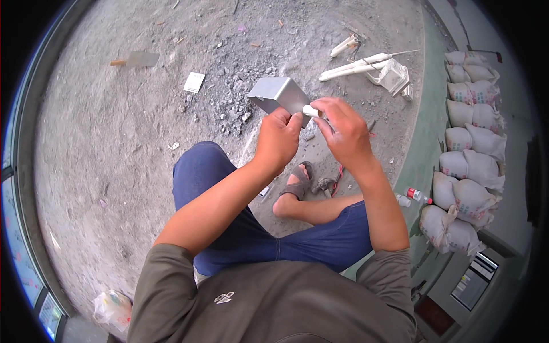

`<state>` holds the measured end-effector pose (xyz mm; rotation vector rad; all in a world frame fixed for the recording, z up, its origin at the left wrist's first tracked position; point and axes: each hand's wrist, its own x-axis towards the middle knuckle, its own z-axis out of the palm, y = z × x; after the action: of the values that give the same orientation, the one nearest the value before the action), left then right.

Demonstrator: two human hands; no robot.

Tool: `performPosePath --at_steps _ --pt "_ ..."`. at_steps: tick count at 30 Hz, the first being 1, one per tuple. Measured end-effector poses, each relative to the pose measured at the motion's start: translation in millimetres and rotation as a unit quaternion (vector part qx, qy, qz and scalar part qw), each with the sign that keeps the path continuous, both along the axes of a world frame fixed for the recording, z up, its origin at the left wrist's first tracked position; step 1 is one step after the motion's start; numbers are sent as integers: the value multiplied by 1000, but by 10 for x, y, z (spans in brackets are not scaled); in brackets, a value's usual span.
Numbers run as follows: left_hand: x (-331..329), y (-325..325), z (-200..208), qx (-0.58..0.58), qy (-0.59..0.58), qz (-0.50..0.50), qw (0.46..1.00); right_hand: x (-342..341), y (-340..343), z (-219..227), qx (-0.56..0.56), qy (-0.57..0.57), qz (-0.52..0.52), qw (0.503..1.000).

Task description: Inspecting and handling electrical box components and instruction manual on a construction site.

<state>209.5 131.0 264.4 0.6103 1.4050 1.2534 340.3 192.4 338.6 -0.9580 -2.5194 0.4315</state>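
Grey dust and crushed rubble [231, 106] coat the rough floor [114, 171] of a room edged at right by a green-painted strip [430, 97] and plump, woven white sacks [474, 114], as seen from the head camera. At centre, above the dirt, a seated person's left hand [277, 140] grips the lower edge of a smooth, angular metal box [271, 91], fingers clamped on it. Thumb and fingers of the right hand [346, 134] pinch a short white plastic cylinder [311, 111] at the box's side. Slim white pipes [355, 70] lie beyond.
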Motion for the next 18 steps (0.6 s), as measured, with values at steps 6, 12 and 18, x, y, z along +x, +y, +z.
performPosePath --at_steps 6,12,18 --pt "64 64 -85 7 47 -12 999 94 -5 -12 -16 -84 -54 995" --pt "43 27 -80 38 34 -1 999 5 -26 63 14 -39 -34 999" --pt "92 -6 -41 19 105 -44 993 96 -84 135 -33 -208 -100 973"
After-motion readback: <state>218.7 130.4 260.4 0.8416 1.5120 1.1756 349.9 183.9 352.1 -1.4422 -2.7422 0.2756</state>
